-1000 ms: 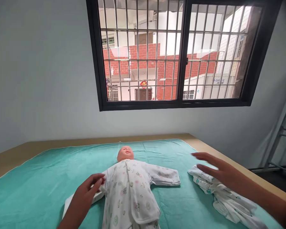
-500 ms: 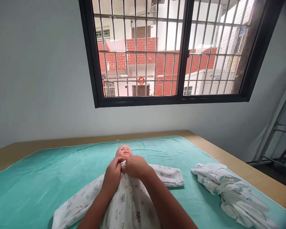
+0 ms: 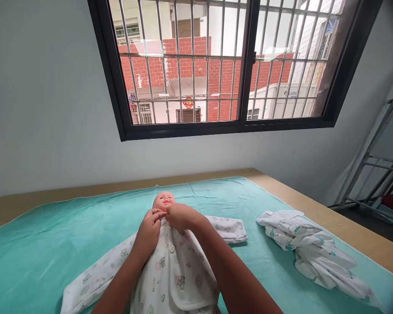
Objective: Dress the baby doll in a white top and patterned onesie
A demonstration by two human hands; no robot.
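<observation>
A baby doll point(image 3: 164, 199) lies on its back, dressed in a white printed baby garment point(image 3: 160, 266) with sleeves spread to both sides. Just under the doll's chin, my left hand point(image 3: 149, 229) has its fingers closed on the left side of the garment's neckline. My right hand point(image 3: 182, 216) pinches the neckline from the other side, its fingertips close to the left ones. What exactly lies between the fingertips is hidden. Lower on the front shows a round button point(image 3: 172, 249), and the front panel's rounded lower edge hangs loose.
To the right, a crumpled white printed garment point(image 3: 309, 248) lies on the turquoise cloth point(image 3: 94, 231) covering the wooden table point(image 3: 281, 194). A barred window point(image 3: 183, 131) is set in the wall behind. At far right stands a metal frame point(image 3: 356, 174).
The view has tilted down and shifted slightly, so more of the garment's front and its lower edge shows. Both hands stay at the neckline, with the right wrist a little more bent.
</observation>
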